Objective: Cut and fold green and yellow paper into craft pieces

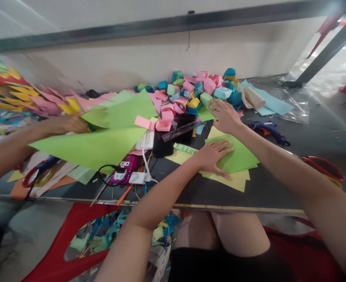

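blurred lettering marks the ruler (180, 132); the left hand (214, 157) lies palm-down, its grip spread flat over green paper (243, 156) on the table (273, 192), grasping nothing; the right hand (227, 117) reaches forward, fingers parted, beside folded paper pieces (209, 85), with nothing visibly held.

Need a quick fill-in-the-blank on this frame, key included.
The wearer's left hand rests on a ____ sheet.
The wearer's right hand is nearer the paper pile than the ____ hand.
The ruler overlaps a ____ object.
The chair at lower left is ____.
Missing: green; left; black; red.
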